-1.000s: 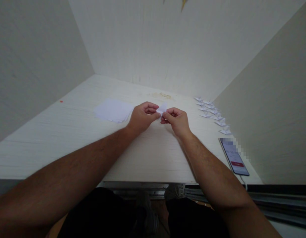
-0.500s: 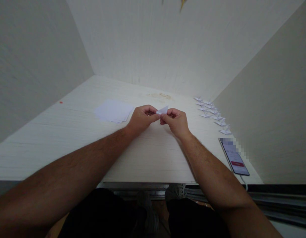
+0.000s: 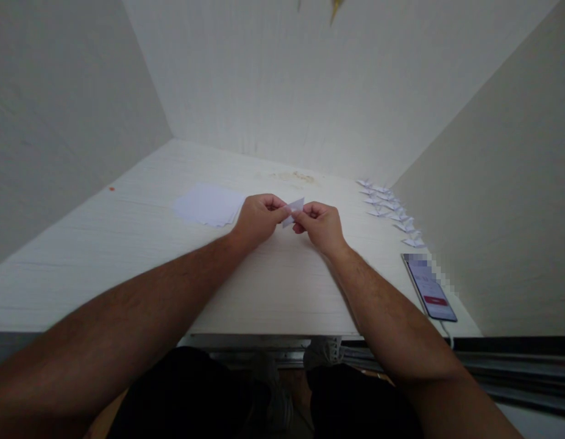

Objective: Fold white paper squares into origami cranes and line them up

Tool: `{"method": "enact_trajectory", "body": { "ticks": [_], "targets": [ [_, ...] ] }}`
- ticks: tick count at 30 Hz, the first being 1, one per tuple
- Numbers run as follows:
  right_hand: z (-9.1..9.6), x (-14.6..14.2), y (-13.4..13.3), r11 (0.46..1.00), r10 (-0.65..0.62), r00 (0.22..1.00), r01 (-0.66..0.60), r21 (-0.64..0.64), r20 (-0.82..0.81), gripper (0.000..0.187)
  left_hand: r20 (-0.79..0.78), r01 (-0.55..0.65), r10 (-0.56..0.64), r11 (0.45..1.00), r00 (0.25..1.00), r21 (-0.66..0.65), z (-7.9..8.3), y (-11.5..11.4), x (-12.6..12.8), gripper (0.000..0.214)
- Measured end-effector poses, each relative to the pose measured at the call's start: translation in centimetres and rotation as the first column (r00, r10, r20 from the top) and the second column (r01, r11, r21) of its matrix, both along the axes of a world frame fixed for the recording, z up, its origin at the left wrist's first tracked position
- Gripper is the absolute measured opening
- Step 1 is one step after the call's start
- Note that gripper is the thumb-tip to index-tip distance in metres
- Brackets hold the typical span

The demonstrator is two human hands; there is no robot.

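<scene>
A small folded piece of white paper (image 3: 297, 204) is held between my two hands above the middle of the table. My left hand (image 3: 260, 217) pinches its left side with thumb and fingers. From the other side, my right hand (image 3: 322, 225) grips it, its thumb close to the left thumb. The fingertips cover part of the paper, so its full folded shape is hidden. Just left of my left hand lies a loose stack of white paper sheets (image 3: 208, 204).
Several folded white paper cranes (image 3: 378, 212) stand in rows at the right, by the side wall. Nearer to me lies a phone (image 3: 429, 288) with a cable (image 3: 448, 334). Walls enclose the white table (image 3: 273, 292) at left, back and right. A small orange spot (image 3: 111, 189) is at left.
The folded paper has turned between my fingers, and a part of it now points down below the thumbs. My hands have come slightly closer together.
</scene>
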State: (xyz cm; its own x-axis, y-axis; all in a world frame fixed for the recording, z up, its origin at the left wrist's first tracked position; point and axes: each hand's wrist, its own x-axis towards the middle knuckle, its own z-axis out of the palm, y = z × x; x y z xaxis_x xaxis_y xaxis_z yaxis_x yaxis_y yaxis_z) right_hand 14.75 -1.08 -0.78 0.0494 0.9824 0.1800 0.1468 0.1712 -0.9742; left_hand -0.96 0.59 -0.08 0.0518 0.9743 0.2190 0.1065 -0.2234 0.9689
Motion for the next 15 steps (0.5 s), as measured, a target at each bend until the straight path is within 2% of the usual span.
{"method": "enact_trajectory", "body": {
  "ticks": [3,7,12,15],
  "targets": [
    [0.0,0.1,0.1,0.999,-0.025,1.0,0.025,-0.025,-0.005,0.022,-0.025,-0.012,0.011,0.999,1.0,-0.034,0.4,0.0,-0.1,0.012],
    [0.3,0.0,-0.1,0.999,-0.055,0.996,0.054,0.004,0.073,0.019,-0.017,-0.024,0.023,0.998,1.0,-0.059,0.7,-0.1,0.1,0.012],
    [0.3,-0.3,-0.2,0.998,-0.058,0.995,0.057,0.011,0.082,0.019,0.094,-0.013,0.023,0.994,0.995,-0.111,0.0,0.4,0.4,0.011],
    [-0.1,0.0,0.1,0.998,-0.056,0.998,0.055,0.015,0.033,0.02,0.23,0.085,-0.049,0.985,0.972,-0.149,-0.6,0.8,0.3,0.011]
  ]
}}
